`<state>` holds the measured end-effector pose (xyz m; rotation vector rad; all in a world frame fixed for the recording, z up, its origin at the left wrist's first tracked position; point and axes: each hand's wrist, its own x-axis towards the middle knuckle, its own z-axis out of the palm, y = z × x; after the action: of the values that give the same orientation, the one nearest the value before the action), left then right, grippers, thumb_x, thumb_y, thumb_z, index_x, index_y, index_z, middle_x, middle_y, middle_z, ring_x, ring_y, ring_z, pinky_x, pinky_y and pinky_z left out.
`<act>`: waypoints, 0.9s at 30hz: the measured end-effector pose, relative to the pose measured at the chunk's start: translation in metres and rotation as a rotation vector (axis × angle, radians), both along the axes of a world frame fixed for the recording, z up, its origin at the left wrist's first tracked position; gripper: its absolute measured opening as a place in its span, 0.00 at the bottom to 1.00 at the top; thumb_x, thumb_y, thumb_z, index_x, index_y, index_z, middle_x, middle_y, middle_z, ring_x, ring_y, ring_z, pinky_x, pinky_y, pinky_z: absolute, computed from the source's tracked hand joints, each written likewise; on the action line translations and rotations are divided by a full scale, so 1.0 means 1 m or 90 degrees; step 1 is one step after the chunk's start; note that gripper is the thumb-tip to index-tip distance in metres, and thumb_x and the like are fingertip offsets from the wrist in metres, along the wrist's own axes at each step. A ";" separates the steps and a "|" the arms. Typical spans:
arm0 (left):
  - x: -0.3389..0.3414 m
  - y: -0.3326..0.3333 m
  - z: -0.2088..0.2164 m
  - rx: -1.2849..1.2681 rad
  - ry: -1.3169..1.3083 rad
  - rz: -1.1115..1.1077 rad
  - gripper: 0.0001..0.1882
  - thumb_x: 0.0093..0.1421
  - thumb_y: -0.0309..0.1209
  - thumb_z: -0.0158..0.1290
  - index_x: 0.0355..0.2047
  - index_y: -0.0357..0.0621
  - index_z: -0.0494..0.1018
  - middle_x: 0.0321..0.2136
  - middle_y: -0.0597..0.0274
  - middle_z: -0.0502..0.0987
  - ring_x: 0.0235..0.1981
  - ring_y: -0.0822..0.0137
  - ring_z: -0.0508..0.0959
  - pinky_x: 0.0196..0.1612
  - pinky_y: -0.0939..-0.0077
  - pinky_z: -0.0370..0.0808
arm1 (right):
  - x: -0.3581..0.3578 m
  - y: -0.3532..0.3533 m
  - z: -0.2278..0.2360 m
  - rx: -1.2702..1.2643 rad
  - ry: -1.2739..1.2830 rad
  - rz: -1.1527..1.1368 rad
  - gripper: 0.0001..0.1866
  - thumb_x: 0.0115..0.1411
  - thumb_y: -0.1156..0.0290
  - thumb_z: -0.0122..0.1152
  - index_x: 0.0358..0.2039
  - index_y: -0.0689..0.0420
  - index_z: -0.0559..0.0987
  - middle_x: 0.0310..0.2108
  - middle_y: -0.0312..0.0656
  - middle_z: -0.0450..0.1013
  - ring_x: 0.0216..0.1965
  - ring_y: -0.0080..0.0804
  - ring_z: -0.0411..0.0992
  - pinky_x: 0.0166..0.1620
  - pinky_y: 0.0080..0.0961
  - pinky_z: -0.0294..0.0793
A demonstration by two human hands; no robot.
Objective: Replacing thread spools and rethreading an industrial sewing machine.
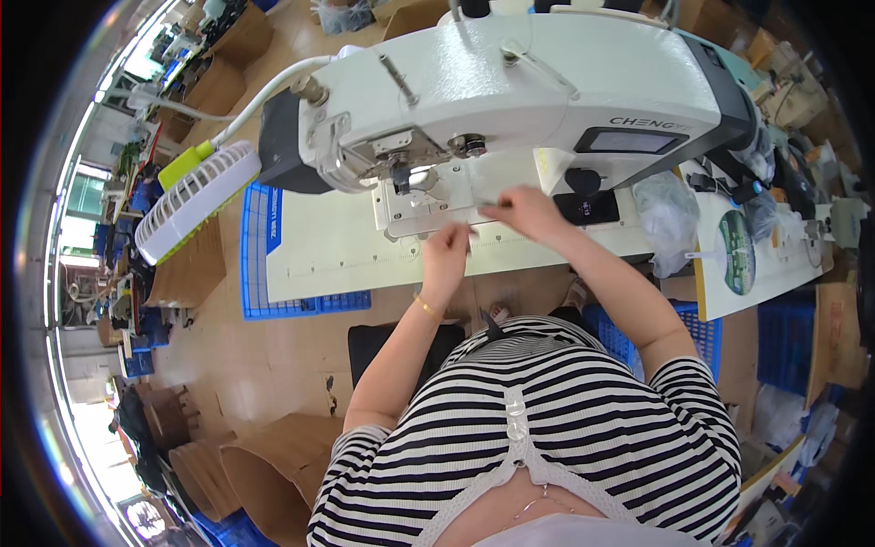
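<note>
A large white industrial sewing machine (pixel 538 87) stands across the table in front of me. Under its head lies a metal plate (pixel 392 211) around the needle area. My left hand (pixel 445 255) is at the table's front edge, fingers pinched together; whatever is between them is too small to name. Just right of it, my right hand (pixel 531 213) pinches a small dark flat piece (pixel 487 209) near the plate's right side. The two hands are close together but apart, both in front of the needle area.
A white and green fan (pixel 196 205) hangs at the left. Right of my right hand lies a dark phone (pixel 588 209), with a clear plastic bag (pixel 665 223) beyond it. Blue crates (pixel 319 304) sit under the pale tabletop (pixel 319 260). Cardboard boxes (pixel 278 469) stand lower left.
</note>
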<state>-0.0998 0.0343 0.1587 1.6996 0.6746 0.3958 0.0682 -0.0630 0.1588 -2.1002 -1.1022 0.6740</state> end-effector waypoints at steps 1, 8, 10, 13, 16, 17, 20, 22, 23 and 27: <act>-0.008 0.000 -0.001 0.009 0.211 -0.114 0.09 0.64 0.26 0.48 0.32 0.33 0.76 0.22 0.68 0.72 0.24 0.79 0.69 0.29 0.84 0.66 | 0.002 -0.002 -0.031 -0.101 -0.076 0.018 0.23 0.54 0.50 0.63 0.27 0.61 0.81 0.23 0.46 0.76 0.25 0.43 0.75 0.30 0.36 0.71; -0.025 -0.041 0.038 -0.439 -0.104 -0.234 0.09 0.65 0.30 0.49 0.35 0.36 0.74 0.28 0.60 0.77 0.29 0.71 0.76 0.36 0.79 0.72 | -0.058 -0.020 -0.041 0.338 0.509 0.007 0.23 0.65 0.51 0.47 0.47 0.57 0.76 0.42 0.45 0.75 0.39 0.35 0.75 0.44 0.29 0.72; -0.008 -0.042 0.059 -0.442 -0.252 -0.166 0.09 0.66 0.29 0.47 0.36 0.35 0.73 0.30 0.60 0.77 0.30 0.72 0.76 0.37 0.79 0.71 | -0.057 -0.062 0.000 0.201 0.846 0.106 0.22 0.67 0.53 0.45 0.46 0.57 0.77 0.37 0.40 0.77 0.31 0.28 0.74 0.38 0.25 0.73; 0.014 -0.025 0.037 0.116 -0.123 0.039 0.09 0.66 0.27 0.46 0.34 0.34 0.74 0.23 0.67 0.72 0.23 0.78 0.67 0.30 0.84 0.65 | -0.043 -0.132 -0.005 0.174 0.618 0.125 0.16 0.66 0.60 0.49 0.42 0.57 0.80 0.27 0.36 0.75 0.24 0.22 0.71 0.30 0.20 0.72; 0.026 -0.030 0.007 0.141 0.117 -0.194 0.09 0.65 0.28 0.47 0.34 0.35 0.75 0.23 0.67 0.74 0.23 0.79 0.67 0.27 0.84 0.65 | -0.020 -0.169 0.000 0.283 0.440 -0.162 0.10 0.64 0.68 0.55 0.37 0.60 0.81 0.29 0.36 0.74 0.25 0.18 0.71 0.30 0.15 0.71; 0.036 -0.050 0.003 -0.006 0.193 -0.308 0.09 0.65 0.27 0.48 0.35 0.35 0.75 0.24 0.67 0.75 0.23 0.79 0.69 0.27 0.84 0.65 | -0.018 -0.175 -0.013 0.389 0.368 -0.206 0.12 0.64 0.66 0.55 0.40 0.61 0.80 0.32 0.37 0.75 0.27 0.18 0.71 0.31 0.15 0.70; 0.066 -0.108 -0.018 -0.179 0.176 -0.462 0.09 0.62 0.24 0.49 0.40 0.33 0.75 0.30 0.61 0.78 0.30 0.74 0.77 0.36 0.81 0.75 | -0.031 -0.171 -0.083 0.487 0.257 -0.168 0.16 0.65 0.63 0.54 0.46 0.61 0.78 0.36 0.38 0.73 0.28 0.17 0.70 0.32 0.16 0.69; 0.079 -0.111 -0.036 -0.343 0.183 -0.581 0.15 0.62 0.22 0.48 0.50 0.35 0.69 0.37 0.54 0.78 0.37 0.64 0.79 0.42 0.75 0.76 | -0.042 -0.186 -0.063 0.346 0.512 -0.192 0.15 0.66 0.61 0.52 0.43 0.59 0.77 0.26 0.35 0.72 0.20 0.17 0.66 0.25 0.17 0.65; 0.088 -0.117 -0.037 -0.493 0.219 -0.664 0.20 0.62 0.21 0.47 0.56 0.36 0.64 0.42 0.50 0.78 0.41 0.58 0.80 0.46 0.71 0.77 | -0.038 -0.202 -0.072 0.278 0.554 -0.172 0.14 0.66 0.60 0.52 0.40 0.58 0.78 0.22 0.34 0.71 0.17 0.16 0.64 0.22 0.16 0.62; 0.081 -0.140 -0.054 -0.410 0.339 -0.473 0.34 0.59 0.18 0.50 0.64 0.42 0.51 0.55 0.47 0.68 0.47 0.56 0.78 0.48 0.69 0.77 | -0.034 -0.268 -0.168 0.125 0.715 -0.146 0.14 0.65 0.62 0.53 0.29 0.58 0.79 0.14 0.31 0.67 0.12 0.13 0.56 0.15 0.16 0.49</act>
<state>-0.0188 -0.1058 0.1051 1.2940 0.4217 -0.7491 0.0347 -0.3310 -0.0088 -1.2721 -0.2619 1.3119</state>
